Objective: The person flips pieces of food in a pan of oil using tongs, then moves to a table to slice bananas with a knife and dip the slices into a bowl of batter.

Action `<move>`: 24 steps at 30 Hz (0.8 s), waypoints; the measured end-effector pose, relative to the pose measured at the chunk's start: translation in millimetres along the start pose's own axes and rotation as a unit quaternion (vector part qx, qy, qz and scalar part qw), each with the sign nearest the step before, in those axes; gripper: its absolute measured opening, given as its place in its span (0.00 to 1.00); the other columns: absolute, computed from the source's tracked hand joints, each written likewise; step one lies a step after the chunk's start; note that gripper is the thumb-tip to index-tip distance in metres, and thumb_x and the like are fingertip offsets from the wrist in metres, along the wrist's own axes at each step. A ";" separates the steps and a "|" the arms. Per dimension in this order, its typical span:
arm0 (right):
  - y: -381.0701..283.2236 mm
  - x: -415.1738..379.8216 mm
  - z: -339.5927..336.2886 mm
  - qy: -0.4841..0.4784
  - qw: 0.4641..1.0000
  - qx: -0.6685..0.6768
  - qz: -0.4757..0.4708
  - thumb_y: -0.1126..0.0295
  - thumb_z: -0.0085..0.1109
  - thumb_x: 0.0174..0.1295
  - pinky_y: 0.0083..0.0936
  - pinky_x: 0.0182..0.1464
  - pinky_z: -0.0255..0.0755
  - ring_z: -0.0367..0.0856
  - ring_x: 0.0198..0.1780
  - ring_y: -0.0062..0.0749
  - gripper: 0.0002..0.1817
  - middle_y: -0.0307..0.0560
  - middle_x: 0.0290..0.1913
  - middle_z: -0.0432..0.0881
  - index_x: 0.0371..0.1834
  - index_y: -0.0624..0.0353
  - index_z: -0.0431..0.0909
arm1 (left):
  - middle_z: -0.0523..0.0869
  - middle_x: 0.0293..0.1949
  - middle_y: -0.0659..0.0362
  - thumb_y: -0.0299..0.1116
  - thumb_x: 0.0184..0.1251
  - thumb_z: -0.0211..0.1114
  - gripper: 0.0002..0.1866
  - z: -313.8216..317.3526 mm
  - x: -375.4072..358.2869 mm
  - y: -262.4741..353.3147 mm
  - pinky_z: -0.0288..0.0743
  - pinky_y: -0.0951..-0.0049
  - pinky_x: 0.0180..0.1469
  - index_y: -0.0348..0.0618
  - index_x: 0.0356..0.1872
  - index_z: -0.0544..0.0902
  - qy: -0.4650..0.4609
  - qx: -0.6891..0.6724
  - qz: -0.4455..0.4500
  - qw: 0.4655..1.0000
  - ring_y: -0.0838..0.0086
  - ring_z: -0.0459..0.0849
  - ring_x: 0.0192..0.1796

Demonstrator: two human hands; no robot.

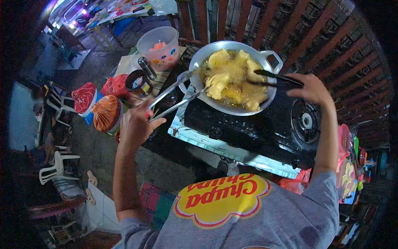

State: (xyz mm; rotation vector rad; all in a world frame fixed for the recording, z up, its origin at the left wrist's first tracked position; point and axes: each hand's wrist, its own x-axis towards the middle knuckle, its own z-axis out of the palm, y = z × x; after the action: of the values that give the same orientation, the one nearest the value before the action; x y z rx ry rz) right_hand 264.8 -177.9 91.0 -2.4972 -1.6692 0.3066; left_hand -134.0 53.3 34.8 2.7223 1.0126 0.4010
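Note:
My left hand (139,122) is closed around metal tongs (172,108), their two arms spread and reaching over the near left rim of a pan. My right hand (311,88) grips black tongs (284,78) from the right, tips down among the food. The wide silver pan (199,56) has side handles and holds bubbling oil. Several yellow battered pieces (218,85) fry in it, and one lies right at the metal tongs' lower tip. Under the pan is a black gas stove (248,133).
An unlit burner (306,121) shows at the stove's right. Left of the pan stand a translucent bucket (158,50), a flask (147,67), a dark tub (139,83) and covered containers (106,113). A slatted wooden fence (323,45) rises behind. White chairs (58,166) stand farther left.

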 end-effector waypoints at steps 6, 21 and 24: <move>11.8 80.1 51.8 0.096 0.988 -0.094 0.075 0.51 0.62 0.47 0.38 0.45 0.74 0.81 0.43 0.49 0.26 0.52 0.40 0.83 0.51 0.45 0.78 | 0.81 0.27 0.57 0.42 0.41 0.75 0.33 6.7 -15.3 16.0 0.73 0.69 0.34 0.45 0.53 0.76 0.010 -0.142 -0.102 0.985 0.68 0.80 0.30; 7.3 72.0 16.7 0.028 0.978 -0.190 0.084 0.44 0.59 0.44 0.38 0.47 0.75 0.80 0.48 0.44 0.25 0.48 0.44 0.82 0.43 0.44 0.82 | 0.79 0.26 0.60 0.34 0.48 0.73 0.24 26.6 -45.6 21.9 0.69 0.77 0.32 0.36 0.46 0.76 0.035 -0.357 -0.111 0.927 0.80 0.73 0.27; 18.3 98.6 23.9 -0.004 0.973 -0.192 0.130 0.43 0.58 0.45 0.38 0.50 0.74 0.78 0.51 0.43 0.29 0.48 0.47 0.81 0.51 0.42 0.80 | 0.78 0.30 0.65 0.30 0.48 0.72 0.25 30.8 -40.3 30.9 0.69 0.80 0.34 0.38 0.50 0.75 0.014 -0.431 -0.101 0.897 0.82 0.74 0.30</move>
State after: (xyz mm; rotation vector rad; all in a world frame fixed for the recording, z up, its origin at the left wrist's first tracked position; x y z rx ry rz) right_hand 312.1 -94.1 54.1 -3.0069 -1.5224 0.0144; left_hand -134.7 0.6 7.5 1.8040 0.8325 0.6577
